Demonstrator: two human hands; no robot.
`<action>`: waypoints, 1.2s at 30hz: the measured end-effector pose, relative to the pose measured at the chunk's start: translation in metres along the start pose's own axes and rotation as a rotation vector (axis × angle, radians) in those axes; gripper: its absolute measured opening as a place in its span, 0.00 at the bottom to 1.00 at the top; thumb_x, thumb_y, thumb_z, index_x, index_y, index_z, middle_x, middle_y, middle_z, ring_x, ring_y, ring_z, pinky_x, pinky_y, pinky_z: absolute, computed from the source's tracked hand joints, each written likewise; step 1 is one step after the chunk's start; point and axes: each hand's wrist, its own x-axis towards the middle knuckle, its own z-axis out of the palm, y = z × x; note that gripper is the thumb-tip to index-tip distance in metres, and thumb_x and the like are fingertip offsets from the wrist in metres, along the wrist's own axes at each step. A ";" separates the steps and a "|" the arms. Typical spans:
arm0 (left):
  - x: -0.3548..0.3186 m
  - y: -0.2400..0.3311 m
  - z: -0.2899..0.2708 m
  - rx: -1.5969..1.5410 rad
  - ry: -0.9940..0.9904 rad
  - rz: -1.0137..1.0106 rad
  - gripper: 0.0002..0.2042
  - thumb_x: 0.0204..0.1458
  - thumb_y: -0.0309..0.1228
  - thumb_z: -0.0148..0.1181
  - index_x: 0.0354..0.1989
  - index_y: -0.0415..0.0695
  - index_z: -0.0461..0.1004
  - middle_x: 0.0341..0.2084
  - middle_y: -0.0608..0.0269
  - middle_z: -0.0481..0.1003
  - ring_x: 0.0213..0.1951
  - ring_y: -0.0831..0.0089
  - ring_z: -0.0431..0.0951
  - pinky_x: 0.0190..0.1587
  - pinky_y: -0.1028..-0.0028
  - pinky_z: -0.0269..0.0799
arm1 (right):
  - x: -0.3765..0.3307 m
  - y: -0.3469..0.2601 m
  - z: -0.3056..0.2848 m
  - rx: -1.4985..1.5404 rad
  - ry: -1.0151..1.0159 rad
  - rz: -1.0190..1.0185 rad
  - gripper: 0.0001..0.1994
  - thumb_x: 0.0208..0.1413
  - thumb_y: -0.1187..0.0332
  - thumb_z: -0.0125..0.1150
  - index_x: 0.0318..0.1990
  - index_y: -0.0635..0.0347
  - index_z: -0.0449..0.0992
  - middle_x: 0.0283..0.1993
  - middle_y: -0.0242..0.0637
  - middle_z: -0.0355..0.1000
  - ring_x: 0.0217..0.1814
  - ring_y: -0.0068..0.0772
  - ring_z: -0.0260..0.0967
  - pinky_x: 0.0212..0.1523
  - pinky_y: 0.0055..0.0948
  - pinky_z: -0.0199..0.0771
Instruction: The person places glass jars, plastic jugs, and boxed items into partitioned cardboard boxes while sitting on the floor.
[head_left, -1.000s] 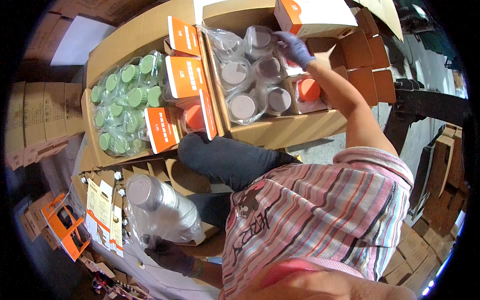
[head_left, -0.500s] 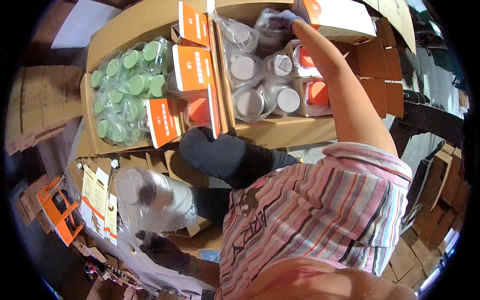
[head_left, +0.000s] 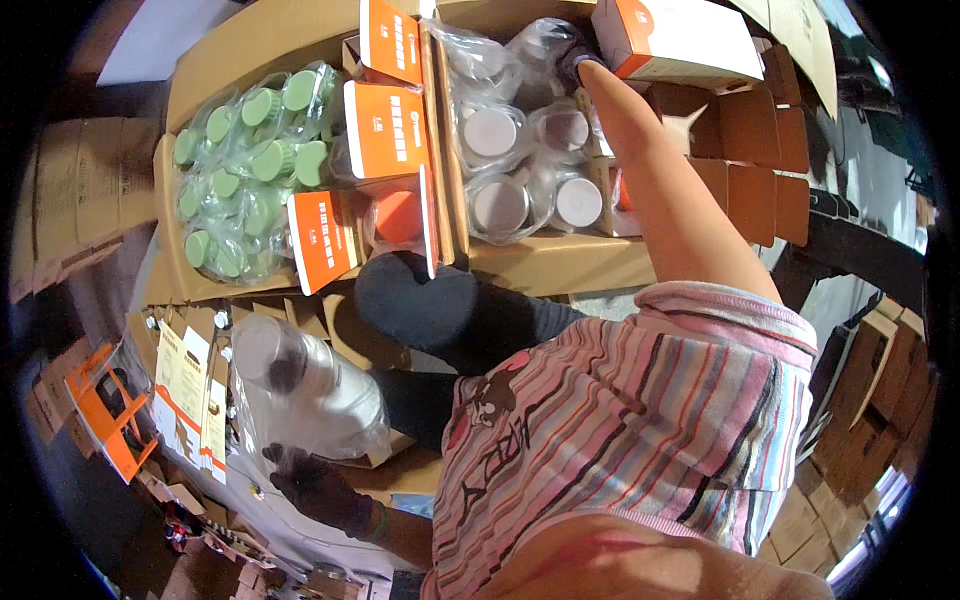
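Note:
My right arm reaches to the far carton (head_left: 600,255), and my gloved right hand (head_left: 572,58) is closed at the side of a clear plastic-wrapped bottle (head_left: 540,38) in its back part; shadow hides some fingers. Several grey-white-lidded bottles (head_left: 490,132) in clear bags stand in front of it. At the near left, a plastic-wrapped jar (head_left: 335,390) with a pale lid leans over an opened box. My left hand (head_left: 318,492), in a dark glove, has its fingers closed at the loose lower edge of that jar's plastic bag (head_left: 280,425).
A carton (head_left: 165,225) of green-lidded bottles (head_left: 270,160) stands at the far left, with orange-and-white boxes (head_left: 385,130) along its right side. An orange-lidded jar (head_left: 398,215) sits between them. A white-and-orange box (head_left: 680,40) and open brown flaps (head_left: 745,125) lie beyond my right arm.
My right hand has shifted slightly left and deeper into shade beside the wrapped bottle. My left hand has moved a little up and left. The view has shifted slightly.

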 end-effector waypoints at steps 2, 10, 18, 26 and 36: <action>-0.001 -0.001 -0.004 0.083 0.036 0.015 0.19 0.63 0.31 0.43 0.57 0.29 0.63 0.54 0.47 0.69 0.53 0.64 0.72 0.58 0.67 0.68 | 0.005 -0.004 0.006 0.046 -0.049 0.002 0.13 0.48 0.57 0.62 0.34 0.56 0.82 0.29 0.31 0.74 0.28 0.29 0.67 0.34 0.33 0.69; 0.032 -0.010 0.020 0.023 -0.010 0.016 0.18 0.63 0.30 0.43 0.57 0.29 0.63 0.56 0.47 0.68 0.56 0.63 0.71 0.60 0.66 0.66 | 0.011 0.100 -0.017 0.289 -0.104 0.188 0.14 0.45 0.58 0.66 0.36 0.58 0.81 0.29 0.32 0.74 0.28 0.29 0.66 0.34 0.32 0.68; -0.010 0.006 0.013 -0.013 0.072 0.055 0.18 0.63 0.31 0.43 0.55 0.29 0.65 0.51 0.46 0.71 0.50 0.63 0.75 0.57 0.67 0.69 | -0.119 -0.065 -0.063 -0.204 0.531 -0.032 0.27 0.49 0.47 0.54 0.49 0.58 0.72 0.50 0.53 0.72 0.54 0.54 0.69 0.55 0.43 0.68; -0.018 0.018 0.035 -0.425 0.166 -0.090 0.19 0.63 0.32 0.45 0.55 0.28 0.65 0.50 0.46 0.72 0.46 0.64 0.76 0.54 0.68 0.71 | -0.008 -0.004 -0.038 0.345 0.135 -0.206 0.23 0.49 0.50 0.62 0.49 0.52 0.73 0.48 0.31 0.72 0.51 0.32 0.67 0.55 0.30 0.65; -0.034 0.012 0.016 0.335 0.000 0.163 0.19 0.63 0.30 0.45 0.56 0.27 0.63 0.48 0.46 0.72 0.46 0.66 0.75 0.53 0.71 0.70 | -0.072 -0.087 -0.024 -0.334 0.089 -0.033 0.36 0.32 0.57 0.73 0.54 0.57 0.68 0.54 0.46 0.71 0.57 0.45 0.69 0.54 0.40 0.72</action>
